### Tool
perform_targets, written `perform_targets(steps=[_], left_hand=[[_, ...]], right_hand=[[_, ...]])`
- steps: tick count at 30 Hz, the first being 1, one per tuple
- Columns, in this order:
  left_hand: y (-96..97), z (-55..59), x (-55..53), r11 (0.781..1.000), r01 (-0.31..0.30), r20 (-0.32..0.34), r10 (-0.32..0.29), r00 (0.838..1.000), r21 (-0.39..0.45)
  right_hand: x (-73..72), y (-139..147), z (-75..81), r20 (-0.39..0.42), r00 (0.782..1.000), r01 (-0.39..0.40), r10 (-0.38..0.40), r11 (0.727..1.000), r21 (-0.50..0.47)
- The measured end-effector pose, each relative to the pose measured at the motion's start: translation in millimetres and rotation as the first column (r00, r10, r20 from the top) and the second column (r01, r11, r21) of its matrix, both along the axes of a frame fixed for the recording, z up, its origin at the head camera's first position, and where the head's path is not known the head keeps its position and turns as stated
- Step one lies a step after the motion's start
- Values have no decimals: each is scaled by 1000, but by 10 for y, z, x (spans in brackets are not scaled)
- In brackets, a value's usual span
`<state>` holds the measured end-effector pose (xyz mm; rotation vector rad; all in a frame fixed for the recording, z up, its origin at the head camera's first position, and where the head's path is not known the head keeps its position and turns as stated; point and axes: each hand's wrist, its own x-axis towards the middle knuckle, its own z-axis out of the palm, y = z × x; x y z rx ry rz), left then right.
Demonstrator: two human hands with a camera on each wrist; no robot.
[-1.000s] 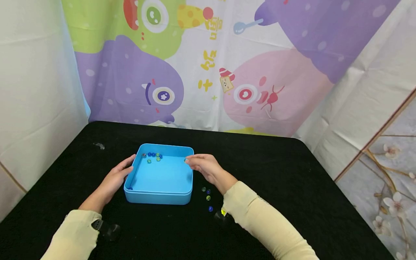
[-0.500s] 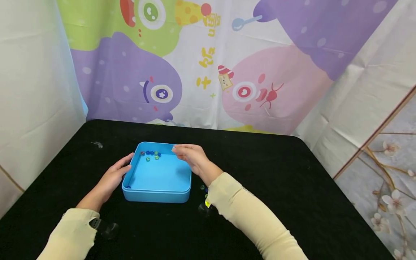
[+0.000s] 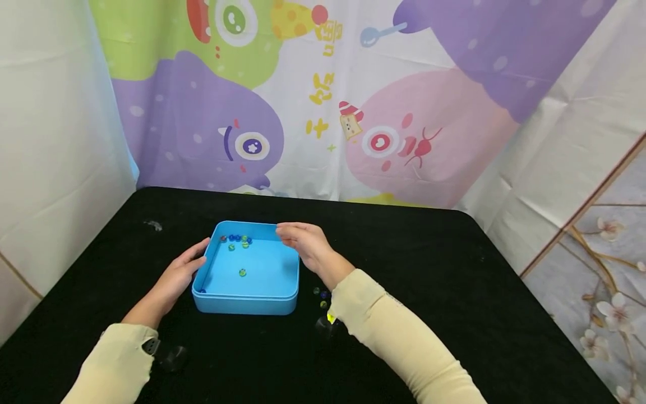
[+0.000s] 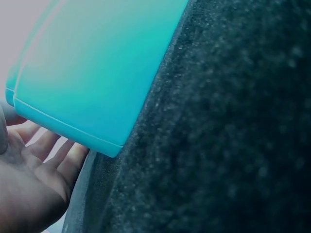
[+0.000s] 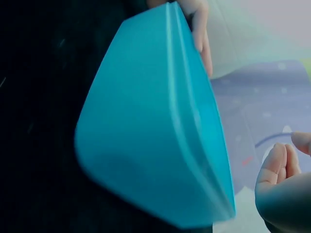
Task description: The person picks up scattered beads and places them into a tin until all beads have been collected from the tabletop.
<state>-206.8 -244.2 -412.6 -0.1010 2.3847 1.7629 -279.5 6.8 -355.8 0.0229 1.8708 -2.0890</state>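
A square light-blue box [image 3: 246,306] sits on the black tabletop with its open side up. My left hand [image 3: 174,279] rests against its left side, fingers fairly straight along the outer wall and thumb at the rim. In the left wrist view that hand [image 4: 39,170] shows its palm beside the box wall. My right hand [image 3: 310,247] hovers above the box's right rim, and the right wrist view shows nothing between its thumb and fingers [image 5: 277,162]. Inside, several glass marbles [image 3: 238,238] cluster at the back left. One green marble [image 3: 243,272] lies near the middle, a blue one [image 3: 203,291] at the front-left corner.
A few loose marbles [image 3: 323,304] lie on the cloth to the right of the box, beside the right wrist camera [image 3: 325,324]. A small pale scrap [image 3: 153,225] lies at the back left. A cartoon curtain [image 3: 323,101] hangs behind the table.
The right hand has moved left over the box, then slightly back to the right. It has let go of a marble, and a green one now lies inside. The left hand stays at the box's side.
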Motion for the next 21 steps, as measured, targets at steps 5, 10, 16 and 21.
perform_targets(steps=[5, 10, 16, 21], left_hand=[[-4, -9, 0, 1000, 7, -3, -7, 1000, 7], [-6, -10, -14, 1000, 8, 2, -8, 1000, 8], [-7, -10, -2, 1000, 13, -3, -13, 1000, 6], [-21, -15, 8, 1000, 9, -10, -9, 1000, 5]], right_hand=[[6, 285, -83, -66, 997, -32, 34, 999, 28], [53, 565, -162, -72, 997, -36, 43, 995, 89], [138, 824, -284, -46, 997, -48, 56, 985, 165], [200, 956, -418, -11, 994, -104, 110, 966, 237]])
